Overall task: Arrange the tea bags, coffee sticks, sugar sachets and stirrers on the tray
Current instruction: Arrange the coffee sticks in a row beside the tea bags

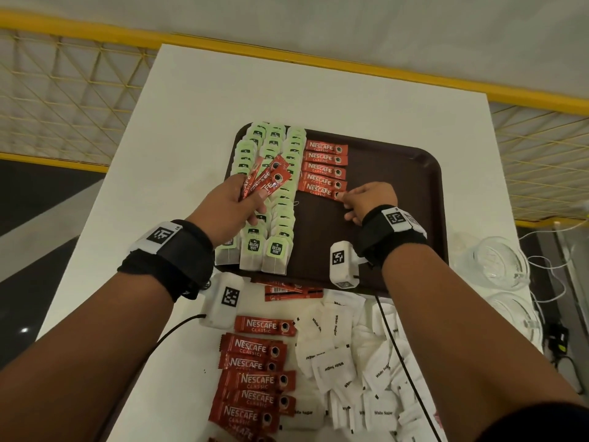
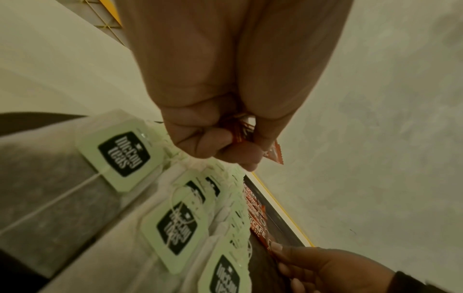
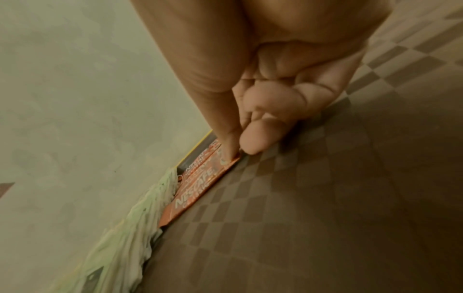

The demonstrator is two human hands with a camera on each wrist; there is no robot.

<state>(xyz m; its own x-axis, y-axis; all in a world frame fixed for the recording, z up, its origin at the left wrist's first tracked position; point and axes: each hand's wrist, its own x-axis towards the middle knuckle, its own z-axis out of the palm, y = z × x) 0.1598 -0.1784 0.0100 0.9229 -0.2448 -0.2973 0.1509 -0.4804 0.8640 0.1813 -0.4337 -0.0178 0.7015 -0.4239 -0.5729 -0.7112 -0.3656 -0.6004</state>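
The left hand (image 1: 230, 208) covers part of the rows of green-tagged paper tea bags (image 1: 276, 215) on the dark brown plastic tray (image 1: 411, 173). The pile of white paper sugar sachets (image 1: 360, 371) and the nearest red foil coffee sticks (image 1: 251, 419) run off the bottom edge. Clear glass vessels (image 1: 497, 263) at right are too faint to identify.

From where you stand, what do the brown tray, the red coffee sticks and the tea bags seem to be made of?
The tray looks like moulded plastic: dark brown, matte, rounded raised rim, a faint checker texture in the right wrist view. The coffee sticks seem glossy printed foil or plastic film, with crimped ends. The tea bags look like thin, fibrous filter paper, with pale green card tags on string.
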